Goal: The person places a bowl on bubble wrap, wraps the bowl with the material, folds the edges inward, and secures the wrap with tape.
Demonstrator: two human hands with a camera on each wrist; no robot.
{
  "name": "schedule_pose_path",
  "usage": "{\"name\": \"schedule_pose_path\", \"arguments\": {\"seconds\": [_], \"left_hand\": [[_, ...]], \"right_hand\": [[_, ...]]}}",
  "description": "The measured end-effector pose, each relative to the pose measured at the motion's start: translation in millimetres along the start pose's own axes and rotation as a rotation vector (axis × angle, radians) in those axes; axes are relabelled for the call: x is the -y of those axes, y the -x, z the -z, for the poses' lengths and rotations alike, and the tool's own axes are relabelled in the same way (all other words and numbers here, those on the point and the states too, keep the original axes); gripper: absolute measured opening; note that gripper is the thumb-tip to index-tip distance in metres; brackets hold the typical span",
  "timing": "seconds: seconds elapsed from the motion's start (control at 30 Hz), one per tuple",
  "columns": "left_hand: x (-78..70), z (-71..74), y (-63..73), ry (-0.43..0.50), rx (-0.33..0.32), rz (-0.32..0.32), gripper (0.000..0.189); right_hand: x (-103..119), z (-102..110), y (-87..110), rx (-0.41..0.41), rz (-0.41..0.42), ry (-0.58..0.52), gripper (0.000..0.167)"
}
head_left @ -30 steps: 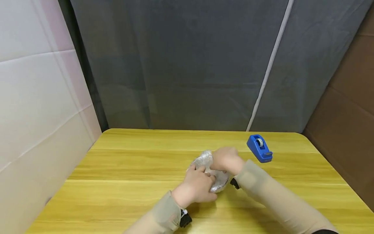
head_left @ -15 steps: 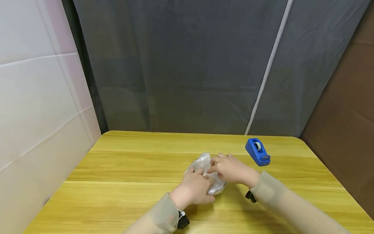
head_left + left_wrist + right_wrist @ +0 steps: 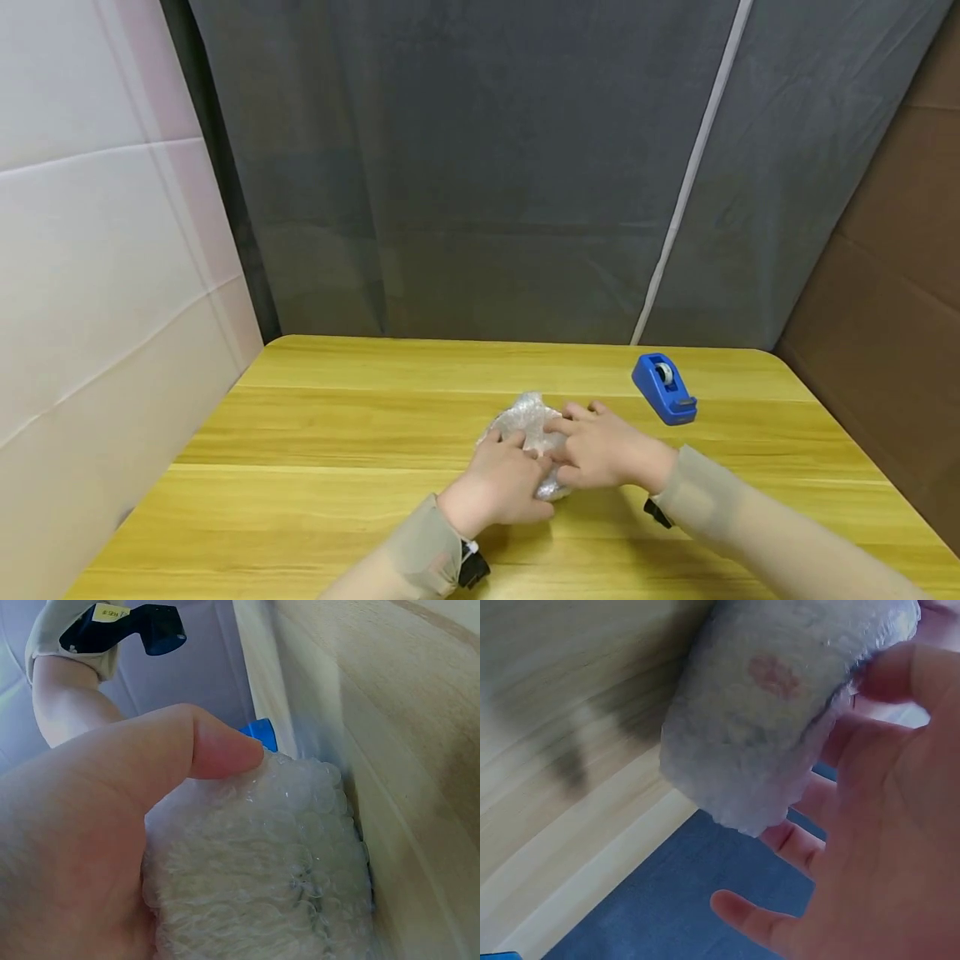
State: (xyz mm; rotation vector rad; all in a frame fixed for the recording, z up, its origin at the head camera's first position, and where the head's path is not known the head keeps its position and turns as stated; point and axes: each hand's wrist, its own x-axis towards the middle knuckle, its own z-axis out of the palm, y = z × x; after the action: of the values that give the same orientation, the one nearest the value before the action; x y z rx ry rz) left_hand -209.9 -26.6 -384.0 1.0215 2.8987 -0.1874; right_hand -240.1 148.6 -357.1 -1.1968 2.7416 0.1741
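Note:
A roundish bundle in clear bubble wrap (image 3: 527,411) lies on the table between my hands. With my left hand (image 3: 497,485) I hold its near left side, fingers over the top. In the left wrist view the thumb of that left hand (image 3: 97,817) rests along the edge of the bubble-wrapped bundle (image 3: 247,862). My right hand (image 3: 606,450) touches the right side with spread, fairly straight fingers. The right wrist view shows that right hand (image 3: 885,817) at the bundle's edge (image 3: 742,712), one finger sticking out free. What is inside the wrap is unclear; a reddish patch shows through.
A blue tape dispenser (image 3: 664,389) with a roll in it stands behind and right of my right hand. The yellow wood-grain table (image 3: 315,433) ends at a dark grey curtain (image 3: 465,183). White cloth hangs left, brown panelling right.
My right hand drew back to the right from over the bundle, its fingers spreading, then settled against the right side. My left hand stays in place on the bundle.

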Motion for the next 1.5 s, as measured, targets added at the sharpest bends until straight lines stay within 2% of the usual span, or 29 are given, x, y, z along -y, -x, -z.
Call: {"name": "schedule_pose_path", "arguments": {"seconds": [0.1, 0.2, 0.3, 0.47, 0.57, 0.73, 0.87, 1.0, 1.1, 1.23, 1.33, 1.43, 1.5], "left_hand": [[0.5, 0.7, 0.5, -0.003, 0.0, 0.005, 0.067], [1.1, 1.6, 1.1, 0.004, 0.004, 0.006, 0.064], [1.3, 2.5, 1.3, 0.008, 0.004, 0.008, 0.062], [1.3, 2.2, 1.8, 0.008, -0.004, -0.004, 0.059], [2.7, 1.0, 0.7, 0.027, -0.006, -0.004, 0.058], [11.1, -3.7, 0.2, 0.045, 0.012, 0.033, 0.057], [17.1, -7.7, -2.2, 0.02, 0.004, 0.036, 0.051], [19.3, -12.1, -5.8, 0.023, -0.026, 0.057, 0.042], [17.9, -16.0, -7.1, 0.03, -0.038, 0.082, 0.042], [15.2, -16.9, -10.8, 0.008, -0.046, 0.118, 0.043], [12.9, -15.4, -16.1, -0.023, -0.062, 0.153, 0.045], [8.1, -15.4, -22.7, -0.049, -0.081, 0.19, 0.047], [4.0, -15.7, -27.7, -0.057, -0.08, 0.214, 0.048]], "right_hand": [[4, 1, 1.0, 0.03, -0.007, 0.035, 0.045], [9, -2, 1.4, 0.05, -0.004, 0.112, 0.064], [12, -8, 1.4, 0.014, 0.004, 0.172, 0.074], [8, -22, 2.2, -0.102, 0.006, 0.152, 0.053], [4, -28, 1.5, -0.143, 0.023, 0.124, 0.048], [-3, -38, -7.7, -0.193, 0.074, -0.013, 0.048], [-13, -40, -12.4, -0.22, 0.077, -0.17, 0.061], [-23, -37, -13.7, -0.257, 0.072, -0.256, 0.069], [-25, -39, -10.7, -0.264, 0.029, -0.312, 0.072], [-19, -41, -8.4, -0.3, -0.103, -0.399, 0.075], [-13, -41, -13.2, -0.337, -0.193, -0.452, 0.068], [-11, -45, -20.0, -0.34, -0.231, -0.494, 0.061], [-13, -49, -24.9, -0.332, -0.22, -0.518, 0.056]]}}
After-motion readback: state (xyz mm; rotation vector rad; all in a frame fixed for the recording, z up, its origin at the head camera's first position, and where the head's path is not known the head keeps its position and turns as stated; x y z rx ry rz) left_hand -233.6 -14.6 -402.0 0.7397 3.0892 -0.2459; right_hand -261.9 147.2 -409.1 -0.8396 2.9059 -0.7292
